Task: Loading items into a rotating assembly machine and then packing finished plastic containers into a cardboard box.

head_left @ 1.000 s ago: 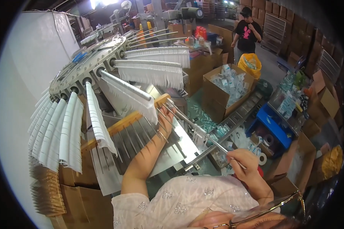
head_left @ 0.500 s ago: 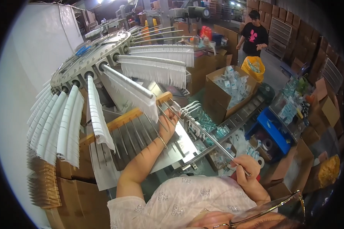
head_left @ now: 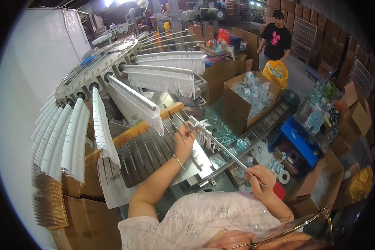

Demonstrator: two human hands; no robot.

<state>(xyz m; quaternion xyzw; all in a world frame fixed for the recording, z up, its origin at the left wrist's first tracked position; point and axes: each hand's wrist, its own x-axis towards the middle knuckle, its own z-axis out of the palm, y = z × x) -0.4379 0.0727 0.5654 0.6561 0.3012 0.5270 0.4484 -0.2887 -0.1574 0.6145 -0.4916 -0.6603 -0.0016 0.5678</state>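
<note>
My right hand (head_left: 261, 180) is wrapped round the near end of a long thin metal rod (head_left: 230, 153). The rod slants away to the upper left, and white cord-like loops (head_left: 203, 130) hang bunched near its far end. My left hand (head_left: 185, 139) is closed beside those loops, among the metal pins of a wooden rack (head_left: 150, 121); what its fingers pinch is hidden. Over the rack reaches a large round machine (head_left: 96, 68) with radiating arms. White strips hang in rows from many of these arms, and one row (head_left: 139, 102) hangs just left of my left hand.
A carton (head_left: 237, 106) of clear packages stands beyond a conveyor (head_left: 260, 127). To the right are a blue bin (head_left: 298, 143) and a white tape roll (head_left: 284, 177). Spiked wooden racks (head_left: 50, 200) are stacked at the left. A person (head_left: 276, 41) stands at the back by a yellow bag (head_left: 275, 73).
My right hand has moved up and left with the rod. The loops sit more tightly bunched near its far end. My left hand has dropped slightly. The person behind has lowered a hand.
</note>
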